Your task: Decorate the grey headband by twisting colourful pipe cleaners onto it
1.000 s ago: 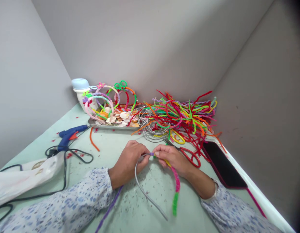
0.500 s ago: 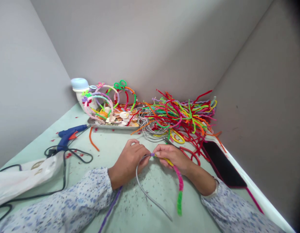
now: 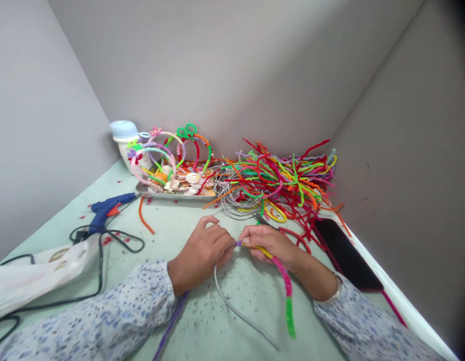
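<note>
Between my hands is a thin grey headband (image 3: 232, 307), its bare end curving down toward the table's front. Its other side is wrapped in yellow, pink (image 3: 282, 275) and green fuzzy pipe cleaner. My left hand (image 3: 205, 248) is closed with its fingertips at the start of the wrapped part. A purple pipe cleaner (image 3: 174, 321) trails from under my left wrist, and a short purple wrap (image 3: 239, 243) shows between my fingertips. My right hand (image 3: 270, 244) pinches the headband at its yellow part. The fingertips of my left hand are partly hidden.
A heap of coloured pipe cleaners (image 3: 288, 175) lies at the back right beside coiled grey bands (image 3: 240, 200). A metal tray (image 3: 175, 197) holds shells and decorated headbands. A blue glue gun (image 3: 100, 213) with its cord lies left, a phone (image 3: 347, 253) right, a lidded bottle (image 3: 124, 143) behind.
The headband has turned slightly, so its grey end and its green end have both swung to the right. My hands stay close together in nearly the same place.
</note>
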A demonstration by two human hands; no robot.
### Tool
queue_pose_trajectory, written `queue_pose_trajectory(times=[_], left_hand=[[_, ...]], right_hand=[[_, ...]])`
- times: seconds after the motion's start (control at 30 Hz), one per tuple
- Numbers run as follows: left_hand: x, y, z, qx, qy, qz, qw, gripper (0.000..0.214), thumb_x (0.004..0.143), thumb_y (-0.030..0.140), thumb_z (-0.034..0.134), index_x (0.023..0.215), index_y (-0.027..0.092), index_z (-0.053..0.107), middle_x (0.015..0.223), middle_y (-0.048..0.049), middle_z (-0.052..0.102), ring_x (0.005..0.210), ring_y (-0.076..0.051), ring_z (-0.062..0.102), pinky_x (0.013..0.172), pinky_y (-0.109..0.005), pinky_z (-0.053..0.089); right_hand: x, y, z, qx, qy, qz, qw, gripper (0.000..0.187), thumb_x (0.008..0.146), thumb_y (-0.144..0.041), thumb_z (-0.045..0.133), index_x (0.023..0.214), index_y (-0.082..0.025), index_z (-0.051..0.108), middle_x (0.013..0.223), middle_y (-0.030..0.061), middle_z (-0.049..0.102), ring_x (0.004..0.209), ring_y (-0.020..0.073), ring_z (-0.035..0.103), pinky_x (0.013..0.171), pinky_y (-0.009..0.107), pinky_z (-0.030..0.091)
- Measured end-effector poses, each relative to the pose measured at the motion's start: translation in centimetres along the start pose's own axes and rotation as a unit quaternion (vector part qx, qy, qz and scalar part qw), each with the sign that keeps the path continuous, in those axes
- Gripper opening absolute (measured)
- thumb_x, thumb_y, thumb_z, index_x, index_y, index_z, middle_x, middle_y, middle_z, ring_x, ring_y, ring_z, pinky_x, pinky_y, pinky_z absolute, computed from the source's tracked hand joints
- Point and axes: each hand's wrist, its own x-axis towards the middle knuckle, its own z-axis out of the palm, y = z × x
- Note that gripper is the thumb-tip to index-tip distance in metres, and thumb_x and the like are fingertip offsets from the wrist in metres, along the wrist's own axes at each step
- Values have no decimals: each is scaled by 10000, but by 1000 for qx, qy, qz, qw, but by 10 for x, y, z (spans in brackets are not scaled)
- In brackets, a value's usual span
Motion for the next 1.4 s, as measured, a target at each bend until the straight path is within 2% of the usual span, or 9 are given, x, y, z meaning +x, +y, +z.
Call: queue_pose_trajectory(times=[0.57,0.7,0.83,0.97,1.03,1.2,1.27,1.4], left_hand=[[-4,5,0,33,-6,76,997,191,893,110,439,840,170,613,711,-11,658,684,-119,583,955,-384,361],[-3,4,0,7,-3,55,998,186,888,111,445,838,175,611,730,-8,666,685,-120,583,949,-394,359],[0,-1,1,-86,12,-55,995,89,865,185,527,897,189,610,799,-19,680,756,-151,600,880,-384,401],[2,-8,1,-155,76,-210,962,184,806,266,629,976,203,601,933,-46,669,892,-197,596,802,-351,457],[4,-12,-1,-157,111,-251,949,170,813,247,613,977,203,595,956,-48,651,917,-200,588,812,-355,462],[7,-9,-9,-95,211,-250,940,60,824,219,589,878,195,593,885,-46,588,881,-194,549,793,-355,450],[6,-4,-11,-93,212,-228,946,32,832,219,579,852,199,594,826,-37,586,817,-183,546,738,-334,455],[3,5,-9,-94,167,-137,972,78,836,200,576,870,208,646,818,-49,648,801,-186,574,729,-337,456]], right_hand=[[-4,2,-12,-16,-55,61,997,105,749,-254,590,796,-166,623,432,-76,421,357,56,312,355,180,190],[-5,-1,-9,-13,-46,61,997,109,750,-265,594,781,-162,611,421,-76,434,343,52,307,342,176,188],[-4,0,-4,27,1,30,999,154,760,-311,604,790,-163,575,422,-78,459,322,40,295,330,164,186],[2,5,-3,101,71,-39,992,163,760,-311,612,811,-172,546,431,-85,443,327,40,308,334,160,199],[6,7,-5,128,129,-86,980,174,758,-315,615,823,-179,529,442,-84,443,337,46,318,337,164,206],[11,9,-7,158,264,-161,938,213,755,-337,630,863,-205,503,491,-81,455,380,60,344,365,169,239],[12,11,-5,136,299,-190,925,221,775,-366,616,888,-212,506,524,-73,473,398,68,357,384,180,268],[10,14,2,53,347,-224,909,240,830,-430,555,928,-213,521,564,-53,492,442,96,393,408,206,304]])
